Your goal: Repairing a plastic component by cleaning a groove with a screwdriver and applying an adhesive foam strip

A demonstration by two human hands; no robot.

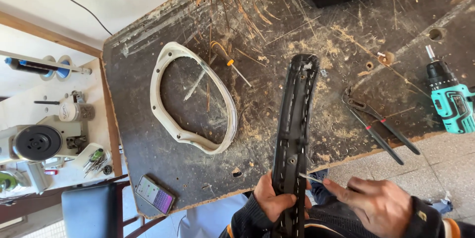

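Note:
A long narrow black panel (295, 119) studded with staples stands on edge, its far end resting on the dark workbench (148, 134). My left hand (273, 199) grips its near end from the left. My right hand (373, 203) holds a thin metal tool (310, 178) whose tip touches the panel's right edge. A white oval frame (163, 65) lies flat on the bench to the left of the panel.
Black pincers (378, 128) and a teal cordless drill (449, 98) lie at the right. A yellow-handled screwdriver (225, 59) rests near the oval frame. A phone (155, 194) sits at the bench's near left corner. A sewing machine (44, 139) stands further left.

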